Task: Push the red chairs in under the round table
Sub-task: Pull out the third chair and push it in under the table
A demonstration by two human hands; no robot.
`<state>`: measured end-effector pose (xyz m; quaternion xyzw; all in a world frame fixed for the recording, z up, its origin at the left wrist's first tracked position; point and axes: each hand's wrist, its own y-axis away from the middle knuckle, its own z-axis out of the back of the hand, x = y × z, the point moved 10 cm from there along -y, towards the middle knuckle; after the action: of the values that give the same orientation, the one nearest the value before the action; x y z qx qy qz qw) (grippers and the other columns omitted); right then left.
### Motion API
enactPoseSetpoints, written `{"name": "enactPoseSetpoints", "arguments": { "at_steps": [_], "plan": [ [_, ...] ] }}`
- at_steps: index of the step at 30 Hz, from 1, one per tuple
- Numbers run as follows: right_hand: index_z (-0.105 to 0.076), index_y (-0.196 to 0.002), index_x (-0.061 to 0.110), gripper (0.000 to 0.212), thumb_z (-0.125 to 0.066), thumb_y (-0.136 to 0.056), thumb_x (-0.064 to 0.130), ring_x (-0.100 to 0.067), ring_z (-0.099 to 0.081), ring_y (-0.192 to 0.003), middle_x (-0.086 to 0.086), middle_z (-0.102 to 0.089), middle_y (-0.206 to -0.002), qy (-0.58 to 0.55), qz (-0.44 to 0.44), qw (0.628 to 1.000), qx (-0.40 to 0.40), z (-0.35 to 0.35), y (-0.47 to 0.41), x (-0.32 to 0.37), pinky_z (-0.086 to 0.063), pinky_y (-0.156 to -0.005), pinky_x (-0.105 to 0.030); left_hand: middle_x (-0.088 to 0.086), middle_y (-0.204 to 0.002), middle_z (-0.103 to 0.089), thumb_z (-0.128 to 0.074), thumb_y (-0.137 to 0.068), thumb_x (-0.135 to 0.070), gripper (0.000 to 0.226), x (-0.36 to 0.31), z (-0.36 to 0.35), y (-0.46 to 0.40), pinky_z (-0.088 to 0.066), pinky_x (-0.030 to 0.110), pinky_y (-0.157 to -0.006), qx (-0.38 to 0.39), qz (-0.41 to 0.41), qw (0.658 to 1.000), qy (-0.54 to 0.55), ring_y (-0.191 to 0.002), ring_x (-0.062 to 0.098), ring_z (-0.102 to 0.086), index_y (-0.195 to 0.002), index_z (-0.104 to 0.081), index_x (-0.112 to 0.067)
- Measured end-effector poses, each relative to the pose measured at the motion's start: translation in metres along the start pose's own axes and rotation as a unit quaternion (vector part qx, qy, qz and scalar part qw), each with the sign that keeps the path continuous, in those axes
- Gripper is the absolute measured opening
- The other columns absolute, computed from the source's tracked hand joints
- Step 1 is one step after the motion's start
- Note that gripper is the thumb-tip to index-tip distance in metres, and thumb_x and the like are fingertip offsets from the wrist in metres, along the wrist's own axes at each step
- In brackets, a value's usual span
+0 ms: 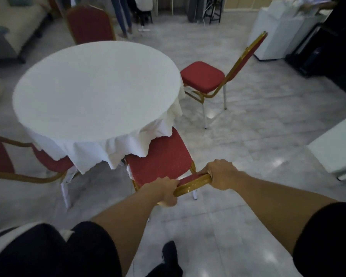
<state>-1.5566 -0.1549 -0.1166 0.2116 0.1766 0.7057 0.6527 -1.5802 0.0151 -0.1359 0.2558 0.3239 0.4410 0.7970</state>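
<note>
- Head view: both hands grip the gold top rail of the near red chair (162, 158). The left hand (164, 191) is wrapped tight around the rail's left end, and the right hand (221, 173) is wrapped tight around its right end.
- The front of this chair's seat sits under the white cloth (128, 148) that hangs from the round counter (96, 86); the rear part of the seat and the backrest stand clear of the edge.
- A second red chair (203, 76) stands at the counter's right side, its seat just beside the rim and almost wholly outside it, with the backrest pointing away.
- A third red chair (48, 160) at the lower left has its seat partly beneath the hanging cloth.
- A fourth red chair (90, 25) stands at the far side, with its backrest rising above the counter's edge.
- The floor (258, 136) is pale glossy tile.
</note>
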Motion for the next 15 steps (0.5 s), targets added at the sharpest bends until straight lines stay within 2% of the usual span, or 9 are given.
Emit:
{"name": "enactPoseSetpoints", "arguments": {
  "at_steps": [2,5,7,11,13,15],
  "plan": [
    [-0.067,-0.125,0.058,0.062,-0.053,-0.091,0.008,-0.021,-0.063,-0.076,0.012,-0.059,-0.077,0.032,0.012,0.999,0.002,0.019,-0.024,-0.016,-0.055,-0.071,-0.035,0.006,-0.112,-0.052,-0.058,-0.087,-0.027,0.054,-0.005,0.020,-0.019,-0.054,0.047,-0.090,-0.009,0.002,1.000,0.011,-0.102,0.032,-0.056,-0.140,-0.050,-0.022],
    [-0.060,-0.128,0.065,0.072,-0.052,-0.090,0.004,-0.022,-0.066,-0.085,0.011,-0.067,-0.087,0.076,0.037,0.996,0.008,0.039,-0.052,-0.036,-0.055,-0.080,-0.036,0.006,-0.109,-0.052,-0.058,-0.091,-0.024,0.043,-0.019,0.041,-0.042,-0.050,0.042,-0.082,-0.014,-0.004,0.999,0.041,-0.095,0.030,-0.054,-0.133,-0.052,-0.017],
    [-0.058,-0.129,0.066,0.073,-0.052,-0.090,0.005,-0.023,-0.069,-0.091,0.010,-0.073,-0.097,0.098,0.053,0.994,0.015,0.050,-0.068,-0.044,-0.056,-0.086,-0.038,0.005,-0.111,-0.051,-0.058,-0.093,-0.026,0.045,-0.025,0.052,-0.058,-0.049,0.041,-0.083,0.004,-0.004,0.999,0.048,-0.098,0.029,-0.054,-0.136,-0.049,-0.016],
    [-0.060,-0.129,0.064,0.068,-0.054,-0.092,0.007,-0.021,-0.070,-0.093,0.012,-0.075,-0.099,0.116,0.079,0.990,0.023,0.067,-0.095,-0.066,-0.057,-0.088,-0.039,0.005,-0.111,-0.054,-0.059,-0.093,-0.028,0.041,-0.036,0.075,-0.080,-0.052,0.040,-0.084,0.018,0.018,0.997,0.074,-0.099,0.029,-0.057,-0.131,-0.050,-0.017],
    [-0.061,-0.129,0.062,0.066,-0.054,-0.093,0.007,-0.020,-0.069,-0.093,0.014,-0.073,-0.097,0.130,0.099,0.986,0.026,0.080,-0.107,-0.075,-0.057,-0.086,-0.037,0.005,-0.110,-0.054,-0.060,-0.093,-0.028,0.038,-0.043,0.091,-0.086,-0.052,0.040,-0.082,0.021,0.029,0.996,0.080,-0.098,0.029,-0.059,-0.128,-0.051,-0.017],
    [-0.064,-0.128,0.059,0.065,-0.053,-0.093,0.005,-0.019,-0.067,-0.088,0.014,-0.066,-0.089,0.126,0.128,0.983,0.021,0.096,-0.119,-0.082,-0.052,-0.076,-0.032,0.005,-0.111,-0.055,-0.061,-0.092,-0.031,0.049,-0.045,0.108,-0.096,-0.055,0.041,-0.084,0.023,0.050,0.995,0.087,-0.100,0.030,-0.062,-0.137,-0.050,-0.017]
  ]
}}
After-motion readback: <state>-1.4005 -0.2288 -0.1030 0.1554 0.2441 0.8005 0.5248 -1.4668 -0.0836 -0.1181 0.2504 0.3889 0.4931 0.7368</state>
